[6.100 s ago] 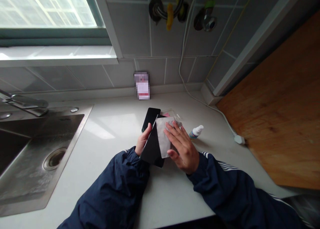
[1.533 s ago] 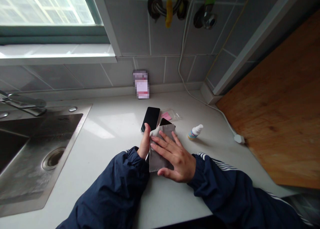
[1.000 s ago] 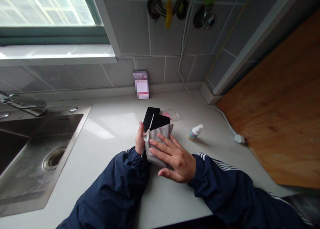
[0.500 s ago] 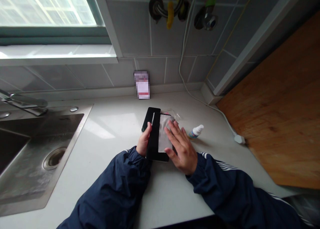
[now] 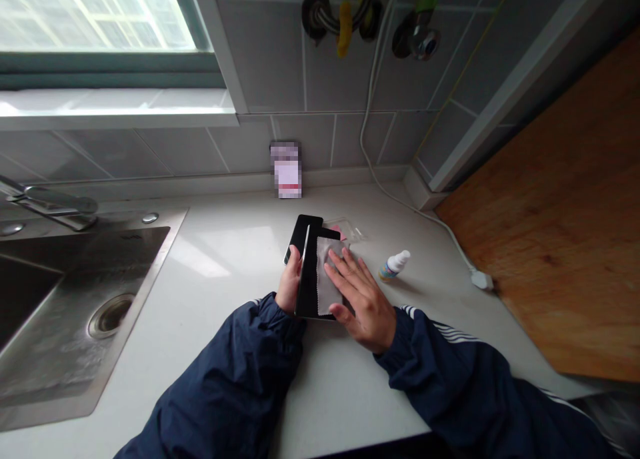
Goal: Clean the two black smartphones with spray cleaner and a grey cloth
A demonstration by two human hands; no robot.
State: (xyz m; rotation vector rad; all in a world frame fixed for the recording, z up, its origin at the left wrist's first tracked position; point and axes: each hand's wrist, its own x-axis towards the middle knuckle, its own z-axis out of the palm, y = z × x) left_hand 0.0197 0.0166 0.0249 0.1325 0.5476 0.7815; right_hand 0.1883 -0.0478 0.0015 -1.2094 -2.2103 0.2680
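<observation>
Cloth [image 5: 327, 282] has slid nearer the wall [image 5: 320, 79]. Left grip [image 5: 289, 285] clasps the phone [image 5: 309, 279], its long axis wallward. Right grip [image 5: 363, 299] lies flat and released on the cloth.

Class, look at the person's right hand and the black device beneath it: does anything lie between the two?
Yes: a grey cloth lies flat on the black device, under the fingers of the right hand. The left hand grips the device's left edge directly, with nothing between.

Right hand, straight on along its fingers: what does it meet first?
Right hand lies flat on the grey cloth over the held black phone. Straight on, its fingers run up that screen, then probably reach the second black phone lying on the counter; depth unclear.
</observation>
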